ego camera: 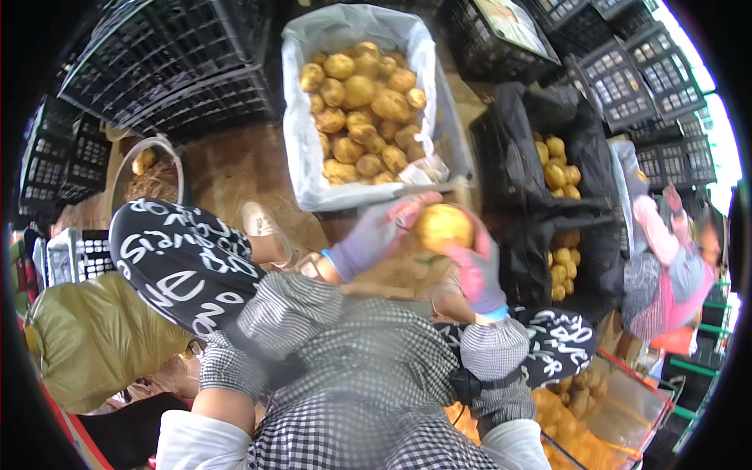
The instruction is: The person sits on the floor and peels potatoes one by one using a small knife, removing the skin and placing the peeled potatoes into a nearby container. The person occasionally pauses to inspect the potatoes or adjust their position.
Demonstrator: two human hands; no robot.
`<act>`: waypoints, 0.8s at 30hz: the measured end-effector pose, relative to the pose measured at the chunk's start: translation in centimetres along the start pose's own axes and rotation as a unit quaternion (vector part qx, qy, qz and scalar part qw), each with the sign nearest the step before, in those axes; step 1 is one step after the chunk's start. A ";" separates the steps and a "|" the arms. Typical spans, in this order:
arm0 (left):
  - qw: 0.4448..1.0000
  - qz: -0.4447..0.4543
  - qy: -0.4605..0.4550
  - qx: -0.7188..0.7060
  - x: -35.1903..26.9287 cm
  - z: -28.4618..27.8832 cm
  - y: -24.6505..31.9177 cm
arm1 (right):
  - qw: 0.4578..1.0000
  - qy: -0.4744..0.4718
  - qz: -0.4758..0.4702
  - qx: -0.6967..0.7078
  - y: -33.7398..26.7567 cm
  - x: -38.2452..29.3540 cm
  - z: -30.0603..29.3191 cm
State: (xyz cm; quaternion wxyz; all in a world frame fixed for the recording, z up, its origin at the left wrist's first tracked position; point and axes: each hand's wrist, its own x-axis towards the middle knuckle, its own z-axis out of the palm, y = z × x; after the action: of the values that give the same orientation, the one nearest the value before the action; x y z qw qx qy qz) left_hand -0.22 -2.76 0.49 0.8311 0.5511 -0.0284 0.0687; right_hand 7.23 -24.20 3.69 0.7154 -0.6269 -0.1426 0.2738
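Observation:
A large yellow potato [445, 228] is gripped by my right hand [483, 267], gloved in grey and pink, with its fingers on the potato's lower right side. My left hand [379, 232], in a matching glove, is at the potato's left; whether it touches the potato or holds anything is unclear, as its fingers are blurred. Just beyond both hands stands a crate lined with white plastic [302, 197], filled with many potatoes [359, 91]. A crumpled piece of whitish material [424, 171] lies at its near right corner.
Two black-lined crates [511, 147] with potatoes are at the right. Left stands a bucket [120, 176] holding a potato and brown debris. Black plastic crates [170, 88] are stacked at the back left. Another person [664, 252] is at the far right. Netted potatoes [558, 420] lie lower right.

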 end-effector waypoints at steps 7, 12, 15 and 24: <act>0.967 0.087 0.117 0.211 0.6 1.5 3.6 | 0.857 0.354 -0.233 -0.292 -1.4 1.6 -19.2; 0.948 0.227 0.154 0.159 -0.8 -0.2 15.5 | 0.795 0.467 -0.332 -0.201 -2.6 3.5 -17.6; 0.910 0.293 0.203 0.213 -3.6 -4.0 22.0 | 0.919 0.318 -0.220 0.069 -2.3 8.3 -7.9; 0.666 0.357 0.555 0.348 -16.6 -17.5 28.3 | 0.886 0.050 -0.270 -0.373 1.9 14.4 9.9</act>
State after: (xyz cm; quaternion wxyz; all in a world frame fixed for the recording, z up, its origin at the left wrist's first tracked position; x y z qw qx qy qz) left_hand -21.24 22.78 17.41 0.3530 0.6075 0.2696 0.6585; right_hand 13.08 -7.73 1.58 0.4812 -0.7977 -0.3619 -0.0352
